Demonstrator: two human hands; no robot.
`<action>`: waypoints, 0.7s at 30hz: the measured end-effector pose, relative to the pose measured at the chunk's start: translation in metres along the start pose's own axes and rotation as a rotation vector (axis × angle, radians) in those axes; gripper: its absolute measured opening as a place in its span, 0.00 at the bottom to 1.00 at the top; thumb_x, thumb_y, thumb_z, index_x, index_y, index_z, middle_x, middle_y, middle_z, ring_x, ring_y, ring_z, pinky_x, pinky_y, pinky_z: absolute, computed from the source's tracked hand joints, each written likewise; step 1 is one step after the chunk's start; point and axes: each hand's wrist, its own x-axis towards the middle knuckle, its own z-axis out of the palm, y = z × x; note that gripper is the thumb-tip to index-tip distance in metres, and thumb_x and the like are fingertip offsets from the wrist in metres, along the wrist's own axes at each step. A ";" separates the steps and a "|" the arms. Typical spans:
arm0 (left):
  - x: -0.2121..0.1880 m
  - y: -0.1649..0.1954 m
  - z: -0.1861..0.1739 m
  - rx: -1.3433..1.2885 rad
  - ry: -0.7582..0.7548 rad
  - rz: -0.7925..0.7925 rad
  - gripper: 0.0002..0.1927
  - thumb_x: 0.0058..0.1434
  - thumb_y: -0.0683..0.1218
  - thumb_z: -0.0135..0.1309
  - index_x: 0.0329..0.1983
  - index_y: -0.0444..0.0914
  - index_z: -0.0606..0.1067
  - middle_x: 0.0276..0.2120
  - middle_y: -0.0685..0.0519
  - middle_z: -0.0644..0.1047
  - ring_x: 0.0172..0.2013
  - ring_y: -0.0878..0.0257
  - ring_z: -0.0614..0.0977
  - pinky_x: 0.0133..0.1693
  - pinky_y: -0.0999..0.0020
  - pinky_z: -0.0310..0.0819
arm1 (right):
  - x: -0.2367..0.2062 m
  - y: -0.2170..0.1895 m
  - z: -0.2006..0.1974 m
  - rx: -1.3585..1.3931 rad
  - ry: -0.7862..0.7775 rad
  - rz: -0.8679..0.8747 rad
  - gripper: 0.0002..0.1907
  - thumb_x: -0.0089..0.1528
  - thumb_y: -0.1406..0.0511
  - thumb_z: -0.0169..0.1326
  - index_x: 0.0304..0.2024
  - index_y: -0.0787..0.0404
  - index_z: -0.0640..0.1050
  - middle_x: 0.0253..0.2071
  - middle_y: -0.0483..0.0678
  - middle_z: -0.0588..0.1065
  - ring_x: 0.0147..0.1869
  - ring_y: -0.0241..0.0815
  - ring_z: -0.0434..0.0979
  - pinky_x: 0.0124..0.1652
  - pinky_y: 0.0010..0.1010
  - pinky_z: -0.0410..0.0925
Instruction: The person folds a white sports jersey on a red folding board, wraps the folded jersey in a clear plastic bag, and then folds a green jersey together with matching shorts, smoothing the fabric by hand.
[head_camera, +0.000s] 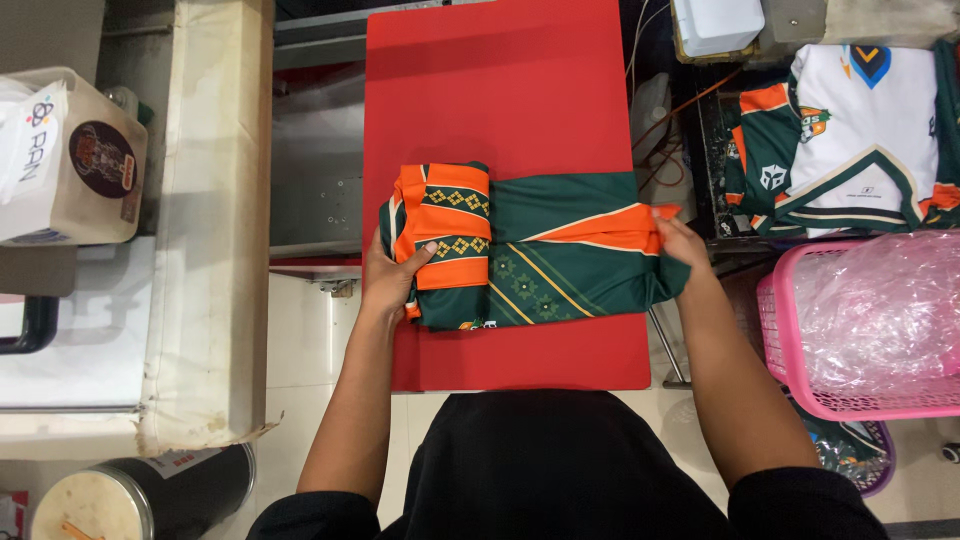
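A smooth red board (500, 90) runs away from the person as a long rectangle, its far half bare and its near strip bare below the garment. Across its middle lies a folded jersey (560, 265) of slick green fabric with orange bands, cream piping and a diamond-pattern trim; its left end is doubled over into a thick orange-and-green roll, and its right end overhangs the board's right edge slightly. The left hand (388, 278) is closed on that rolled end at the board's left edge, thumb pressed on top of the orange band and fingers tucked beneath. The right hand (680, 243) is pinched shut on the orange stripe at the jersey's right end, just past the board's edge. Both forearms are bare below black sleeves. Left of the board stands a cream-topped counter (215, 220) with a worn, peeling lower corner, leaving a narrow gap of steel and floor beside the left hand. A dark cylinder (140, 495) with a pale top stands at the lower left. Right of the board, close to the right forearm, sits a pink lattice basket (790, 350) filled with crinkled clear plastic; beyond it lies a white jersey (865, 125) with green and orange trim, laid flat.
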 end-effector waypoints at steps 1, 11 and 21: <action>-0.001 0.003 0.000 0.003 -0.004 0.015 0.38 0.52 0.38 0.66 0.66 0.36 0.64 0.55 0.43 0.78 0.53 0.54 0.82 0.51 0.60 0.79 | 0.005 -0.004 -0.004 -0.187 -0.004 -0.146 0.25 0.65 0.52 0.57 0.56 0.62 0.79 0.51 0.46 0.80 0.52 0.37 0.79 0.50 0.28 0.69; -0.021 0.041 -0.043 -0.062 0.044 0.238 0.34 0.54 0.34 0.63 0.64 0.35 0.66 0.53 0.40 0.79 0.49 0.52 0.84 0.48 0.58 0.81 | -0.033 -0.059 -0.116 -0.345 0.332 -0.686 0.08 0.70 0.64 0.64 0.47 0.62 0.82 0.43 0.41 0.80 0.43 0.28 0.76 0.44 0.19 0.70; -0.018 0.014 -0.065 0.154 0.177 0.025 0.31 0.54 0.33 0.63 0.62 0.34 0.69 0.51 0.42 0.80 0.48 0.55 0.85 0.46 0.62 0.81 | -0.021 -0.017 -0.120 -0.152 0.343 -0.632 0.08 0.71 0.70 0.57 0.51 0.67 0.81 0.46 0.45 0.81 0.46 0.31 0.79 0.47 0.22 0.71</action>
